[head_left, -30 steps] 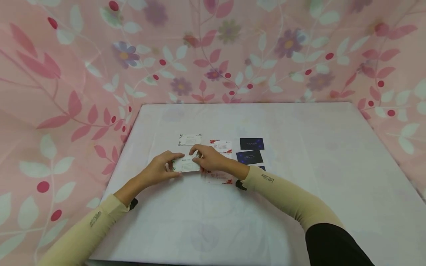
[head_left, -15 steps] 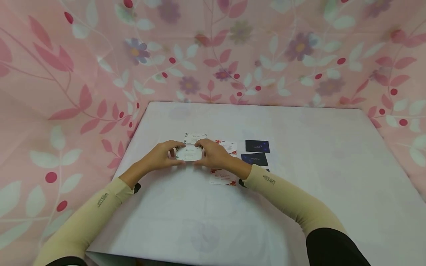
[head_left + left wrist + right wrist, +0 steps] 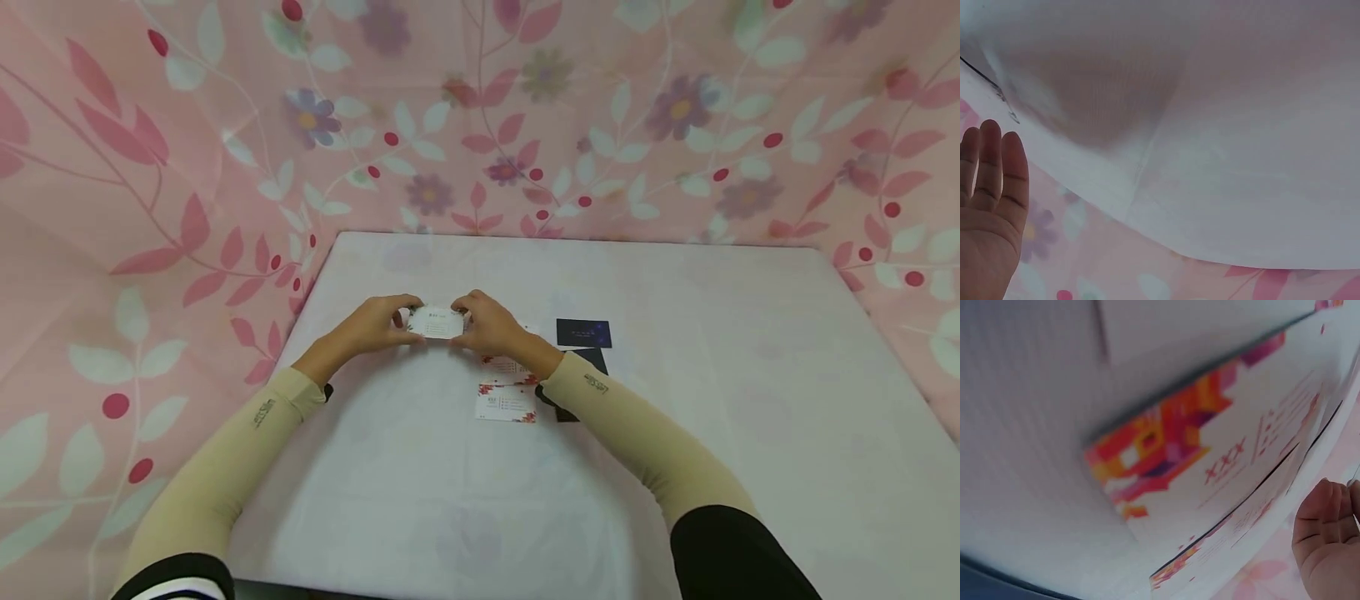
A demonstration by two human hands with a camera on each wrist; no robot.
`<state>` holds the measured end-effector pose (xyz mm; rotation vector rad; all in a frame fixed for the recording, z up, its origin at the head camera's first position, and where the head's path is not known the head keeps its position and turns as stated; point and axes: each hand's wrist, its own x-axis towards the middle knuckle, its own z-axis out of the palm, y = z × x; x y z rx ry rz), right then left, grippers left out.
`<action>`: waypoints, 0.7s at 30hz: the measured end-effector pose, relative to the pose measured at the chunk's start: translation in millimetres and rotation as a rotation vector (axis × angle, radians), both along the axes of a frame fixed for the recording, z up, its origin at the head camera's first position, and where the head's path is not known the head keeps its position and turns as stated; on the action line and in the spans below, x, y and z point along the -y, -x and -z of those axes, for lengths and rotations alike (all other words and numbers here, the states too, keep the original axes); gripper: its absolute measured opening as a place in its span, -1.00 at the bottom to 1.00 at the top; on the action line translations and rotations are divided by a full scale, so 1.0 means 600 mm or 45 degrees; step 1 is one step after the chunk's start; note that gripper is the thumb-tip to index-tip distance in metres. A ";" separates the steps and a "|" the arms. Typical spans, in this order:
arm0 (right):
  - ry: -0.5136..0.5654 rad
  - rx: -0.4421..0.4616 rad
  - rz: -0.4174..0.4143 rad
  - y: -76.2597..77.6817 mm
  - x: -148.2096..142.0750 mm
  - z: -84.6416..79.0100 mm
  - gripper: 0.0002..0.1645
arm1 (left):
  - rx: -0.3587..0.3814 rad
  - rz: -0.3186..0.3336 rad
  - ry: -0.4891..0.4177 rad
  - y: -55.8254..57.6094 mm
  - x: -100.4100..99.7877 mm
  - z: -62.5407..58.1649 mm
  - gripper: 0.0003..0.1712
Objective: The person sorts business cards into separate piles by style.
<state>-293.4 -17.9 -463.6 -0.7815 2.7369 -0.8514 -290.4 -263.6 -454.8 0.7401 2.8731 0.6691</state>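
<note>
Pink floral cloth (image 3: 427,108) rises behind and beside a white-covered table (image 3: 712,375). In the head view, a white card (image 3: 437,322) with dark leafy corners sits toward the far left part of the table, between the two hands. The left hand (image 3: 372,325) pinches its left end between thumb and fingers, and the right hand (image 3: 495,332) pinches its right end the same way; whether it touches the cloth, I cannot tell. White cards with red corners (image 3: 506,403) lie below and beside the right wrist, partly covered by it. Farther right, dark blue cards (image 3: 583,333) lie in a column, the nearer ones partly behind the right cream sleeve (image 3: 637,429). The left wrist view shows the left palm and three fingers at the left edge, with a thin dark edge and leafy marks above them; the pinch itself is out of sight. The right wrist view shows the red-cornered cards close up, slanting across the cloth, with the right hand's curved fingers cut off at the right edge.
</note>
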 end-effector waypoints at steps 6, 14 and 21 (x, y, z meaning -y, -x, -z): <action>-0.097 -0.070 0.056 0.025 -0.003 0.011 -0.26 | 0.010 0.012 0.051 0.027 -0.011 0.009 -0.20; -0.200 -0.067 0.062 0.043 0.011 0.013 -0.23 | 0.097 -0.048 0.127 0.051 -0.014 0.019 -0.21; -0.247 -0.029 0.098 0.054 0.016 0.014 -0.25 | 0.097 -0.049 0.175 0.063 -0.018 0.024 -0.26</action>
